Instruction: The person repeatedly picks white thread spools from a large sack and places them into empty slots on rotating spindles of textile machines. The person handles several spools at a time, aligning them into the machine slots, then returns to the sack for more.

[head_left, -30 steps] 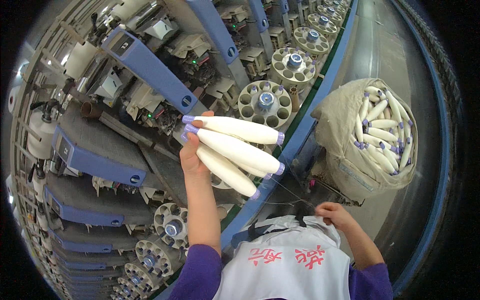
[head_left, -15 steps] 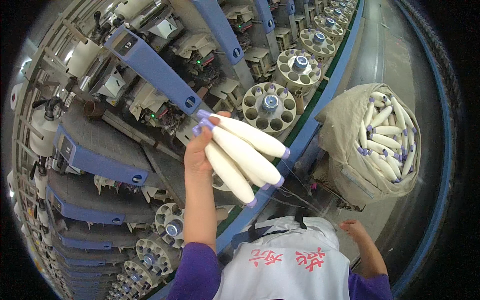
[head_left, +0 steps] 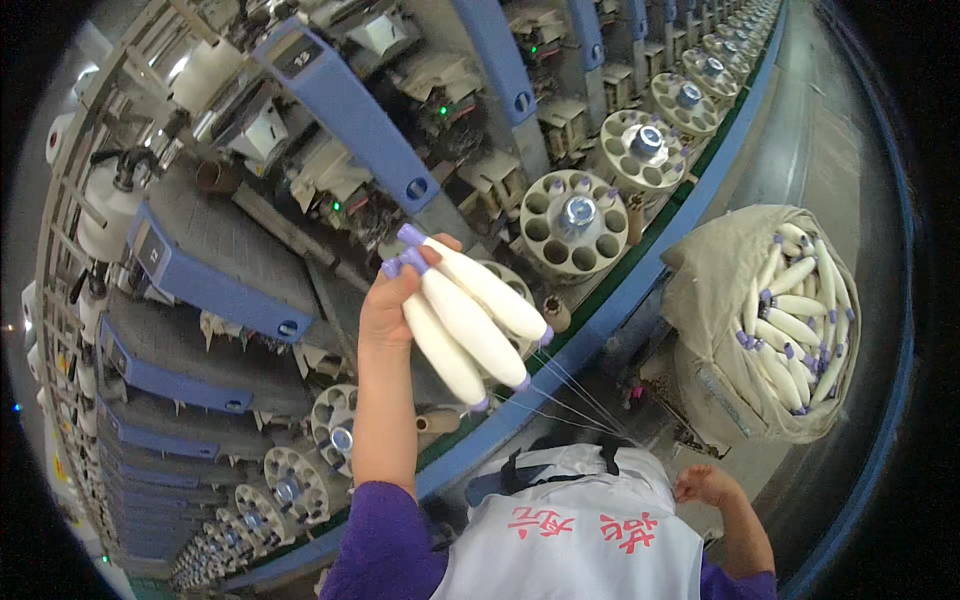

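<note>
Raised over the machine's edge, my left hand (head_left: 388,300) is closed round the purple ends of several white yarn bobbins (head_left: 462,318). The bobbins fan out, their other tips pointing down and right. Thin yarns (head_left: 580,396) run taut from those tips, drawing together toward my right hand (head_left: 703,484). That hand is low on the right beside my white apron (head_left: 575,555), its fingers curled in. It appears to grip the yarn ends, though they are lost against the pale apron.
To the right stands a large cloth-lined container (head_left: 720,330) heaped with similar bobbins. A winding machine lines the left, with blue panels (head_left: 345,110) and round bobbin magazines (head_left: 572,226). Its blue rail (head_left: 625,335) runs diagonally past me. An empty brown tube (head_left: 437,422) lies by a magazine.
My left hand and the bobbins have shifted slightly left and down. The yarns now look straighter and more clearly drawn. My right hand is a little lower, its fingers more curled. The view has shifted.
</note>
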`<action>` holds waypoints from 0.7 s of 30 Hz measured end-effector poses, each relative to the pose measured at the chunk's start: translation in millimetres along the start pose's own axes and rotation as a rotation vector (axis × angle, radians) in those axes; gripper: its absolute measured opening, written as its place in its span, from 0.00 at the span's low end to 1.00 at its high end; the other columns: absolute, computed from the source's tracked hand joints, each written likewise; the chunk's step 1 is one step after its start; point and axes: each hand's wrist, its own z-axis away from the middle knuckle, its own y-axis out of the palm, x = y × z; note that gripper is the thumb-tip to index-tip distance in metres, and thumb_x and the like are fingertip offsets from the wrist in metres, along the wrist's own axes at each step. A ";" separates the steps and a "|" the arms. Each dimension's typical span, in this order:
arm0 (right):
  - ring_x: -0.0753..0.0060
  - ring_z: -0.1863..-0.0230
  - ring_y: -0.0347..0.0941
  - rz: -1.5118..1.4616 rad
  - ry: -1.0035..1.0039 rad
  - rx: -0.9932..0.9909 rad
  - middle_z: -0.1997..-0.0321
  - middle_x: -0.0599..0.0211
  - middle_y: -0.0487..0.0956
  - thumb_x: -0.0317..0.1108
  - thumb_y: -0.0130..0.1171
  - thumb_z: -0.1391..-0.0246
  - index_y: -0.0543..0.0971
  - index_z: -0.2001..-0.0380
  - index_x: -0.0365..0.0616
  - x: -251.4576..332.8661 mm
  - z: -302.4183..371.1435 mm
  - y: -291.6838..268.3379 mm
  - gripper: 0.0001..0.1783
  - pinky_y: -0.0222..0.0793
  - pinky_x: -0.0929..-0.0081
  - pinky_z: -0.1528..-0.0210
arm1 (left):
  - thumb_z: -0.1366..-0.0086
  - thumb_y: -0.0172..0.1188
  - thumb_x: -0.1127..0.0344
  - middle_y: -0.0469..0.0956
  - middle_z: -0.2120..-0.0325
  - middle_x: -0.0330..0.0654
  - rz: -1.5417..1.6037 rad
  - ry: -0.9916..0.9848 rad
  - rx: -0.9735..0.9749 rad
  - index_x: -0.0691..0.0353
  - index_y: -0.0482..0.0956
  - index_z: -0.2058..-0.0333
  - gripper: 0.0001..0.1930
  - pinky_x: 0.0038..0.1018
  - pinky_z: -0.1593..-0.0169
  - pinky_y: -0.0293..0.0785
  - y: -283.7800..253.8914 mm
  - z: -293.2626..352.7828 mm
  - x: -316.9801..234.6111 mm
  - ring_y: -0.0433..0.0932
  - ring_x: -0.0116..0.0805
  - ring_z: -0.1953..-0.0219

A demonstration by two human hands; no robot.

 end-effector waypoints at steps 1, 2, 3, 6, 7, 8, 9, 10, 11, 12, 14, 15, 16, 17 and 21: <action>0.59 0.57 0.75 0.554 0.134 -0.088 0.59 0.50 0.77 0.52 0.61 0.45 0.75 0.53 0.34 -2.5 -12.9 -13.5 0.30 0.70 0.63 0.47 | 0.46 0.71 0.59 0.71 0.46 0.47 -0.144 0.023 -0.047 0.64 0.81 0.60 0.18 0.41 0.45 0.74 -10.9 6.0 3.6 0.76 0.46 0.51; 0.55 0.47 0.75 1.107 0.289 -0.139 0.50 0.45 0.77 0.54 0.63 0.48 0.73 0.46 0.32 1.3 -32.6 -10.4 0.37 0.67 0.60 0.40 | 0.46 0.70 0.60 0.71 0.47 0.48 -0.170 0.031 -0.050 0.64 0.81 0.60 0.17 0.40 0.45 0.74 -21.1 10.5 8.8 0.76 0.45 0.51; 0.51 0.30 0.56 0.314 0.202 -0.212 0.31 0.45 0.60 0.58 0.67 0.54 0.57 0.34 0.30 18.1 -62.1 1.8 0.55 0.48 0.60 0.29 | 0.46 0.70 0.62 0.71 0.47 0.48 -0.205 0.019 -0.060 0.65 0.81 0.60 0.17 0.40 0.46 0.74 -30.5 13.0 15.0 0.76 0.45 0.51; 0.59 0.32 0.59 -0.118 -0.269 0.263 0.31 0.51 0.61 0.52 0.64 0.48 0.48 0.32 0.32 91.7 -157.0 106.9 0.54 0.50 0.65 0.30 | 0.46 0.66 0.68 0.75 0.50 0.48 -0.431 -0.095 -0.155 0.67 0.80 0.58 0.16 0.36 0.50 0.75 -56.9 4.4 35.0 0.77 0.39 0.53; 0.61 0.41 0.70 -0.095 -0.128 0.386 0.38 0.50 0.70 0.49 0.62 0.44 0.54 0.33 0.34 121.6 -176.7 145.4 0.46 0.60 0.66 0.36 | 0.46 0.67 0.66 0.74 0.49 0.46 -0.568 -0.261 -0.193 0.67 0.81 0.59 0.16 0.33 0.49 0.74 -66.2 -2.7 42.6 0.77 0.36 0.53; 0.66 0.59 0.79 -0.104 -0.054 0.473 0.54 0.53 0.80 0.48 0.61 0.43 0.70 0.45 0.33 151.7 -191.5 179.0 0.32 0.74 0.70 0.53 | 0.46 0.68 0.64 0.73 0.49 0.45 -0.684 -0.405 -0.215 0.68 0.82 0.60 0.17 0.30 0.49 0.73 -76.7 -12.1 49.9 0.76 0.32 0.52; 0.72 0.75 0.75 0.026 -0.031 0.318 0.71 0.61 0.81 0.44 0.60 0.43 0.79 0.62 0.35 181.3 -196.6 201.8 0.19 0.73 0.74 0.70 | 0.47 0.70 0.61 0.74 0.49 0.46 -0.874 -0.451 -0.210 0.64 0.83 0.60 0.18 0.30 0.49 0.73 -86.6 -22.1 60.5 0.76 0.33 0.52; 0.75 0.79 0.71 -0.016 -0.026 0.150 0.80 0.69 0.76 0.40 0.59 0.42 0.80 0.72 0.37 210.3 -197.7 212.0 0.15 0.68 0.74 0.77 | 0.48 0.71 0.58 0.74 0.49 0.47 -1.019 -0.459 -0.181 0.61 0.84 0.60 0.19 0.30 0.49 0.73 -96.5 -30.2 73.4 0.76 0.34 0.51; 0.76 0.79 0.69 0.105 -0.162 -0.142 0.80 0.71 0.74 0.38 0.58 0.43 0.79 0.72 0.38 234.5 -196.7 213.7 0.13 0.67 0.75 0.77 | 0.49 0.71 0.58 0.75 0.49 0.48 -1.227 -0.341 -0.193 0.57 0.84 0.60 0.18 0.32 0.48 0.73 -106.6 -34.8 87.7 0.76 0.38 0.51; 0.77 0.80 0.67 0.226 -0.255 -0.386 0.81 0.72 0.72 0.37 0.57 0.43 0.79 0.71 0.39 256.5 -196.2 205.3 0.11 0.65 0.76 0.77 | 0.50 0.72 0.57 0.75 0.49 0.49 -1.402 -0.296 -0.206 0.54 0.85 0.60 0.18 0.34 0.47 0.73 -116.2 -35.9 103.2 0.76 0.42 0.50; 0.78 0.79 0.67 0.218 -0.497 -0.497 0.82 0.74 0.72 0.35 0.57 0.42 0.78 0.72 0.39 277.5 -202.6 182.8 0.11 0.66 0.77 0.73 | 0.52 0.73 0.56 0.74 0.49 0.50 -1.251 -0.233 -0.102 0.51 0.85 0.61 0.18 0.37 0.45 0.72 -134.5 -30.8 131.9 0.75 0.49 0.48; 0.77 0.76 0.69 0.277 -0.438 -0.514 0.79 0.73 0.73 0.35 0.57 0.42 0.78 0.72 0.38 278.8 -210.0 171.2 0.11 0.67 0.76 0.70 | 0.51 0.73 0.55 0.73 0.47 0.47 -1.390 -0.123 -0.038 0.52 0.85 0.61 0.18 0.37 0.45 0.72 -138.6 -20.1 146.6 0.75 0.47 0.49; 0.77 0.72 0.70 0.327 -0.475 -0.521 0.75 0.71 0.75 0.34 0.56 0.42 0.78 0.72 0.37 275.3 -219.1 162.3 0.11 0.68 0.75 0.67 | 0.50 0.72 0.56 0.71 0.45 0.46 -1.358 -0.148 0.081 0.51 0.85 0.62 0.16 0.38 0.46 0.73 -141.5 -10.4 156.7 0.75 0.46 0.49; 0.76 0.68 0.72 0.374 -0.599 -0.495 0.72 0.70 0.76 0.33 0.56 0.42 0.77 0.72 0.36 269.0 -231.4 158.8 0.10 0.69 0.75 0.64 | 0.49 0.71 0.59 0.69 0.43 0.45 -1.447 -0.102 0.233 0.51 0.84 0.61 0.15 0.38 0.47 0.74 -143.1 2.8 161.1 0.76 0.45 0.50; 0.71 0.49 0.68 0.518 -0.755 -0.544 0.47 0.61 0.71 0.32 0.57 0.44 0.77 0.68 0.33 253.0 -282.0 193.2 0.10 0.67 0.74 0.53 | 0.51 0.71 0.64 0.67 0.42 0.46 -1.593 0.081 0.489 0.52 0.82 0.62 0.15 0.41 0.39 0.65 -142.7 37.3 136.6 0.66 0.49 0.39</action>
